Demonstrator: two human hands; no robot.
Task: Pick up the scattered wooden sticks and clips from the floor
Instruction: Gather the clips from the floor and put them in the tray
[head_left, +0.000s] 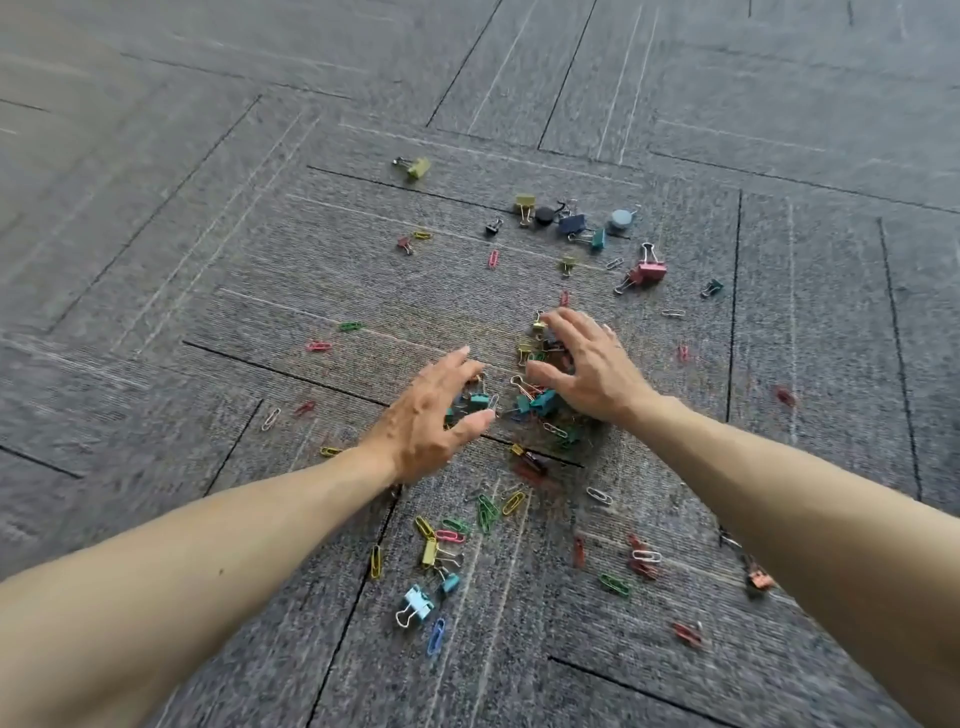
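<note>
A person's two bare forearms reach forward and down over a grey carpet-tile floor (208, 260) with dark seams and pale stripes. Scattered across it are many small binder clips and wire paper clips in yellow, green, red, pink, teal, blue and silver. No wooden sticks can be seen.

The densest pile of clips (535, 400) lies directly between the hands. The left hand (431, 415) curves in from the left and the right hand (587, 369) from the right, palms facing each other, fingers spread and bent like two halves of a scoop. Each grip is apart; neither hand is clamped on anything, though fingertips look to be touching clips at the pile's edges. The pile is roughly round, with no clear long axis, and both hands are about equally near it. The likely coming move is to sweep the hands together and gather the heap.

Other clips lie farther off. A cluster beyond the hands includes a yellow binder clip (524, 203), a dark blue binder clip (571, 224) and a pink binder clip (650, 271). Nearer the person are a light blue binder clip (417, 603) and loose paper clips.

The binder clips are folded painted metal with wire handles; the paper clips are thin coated wire loops, likely to snag in the carpet's short looped pile.
</note>
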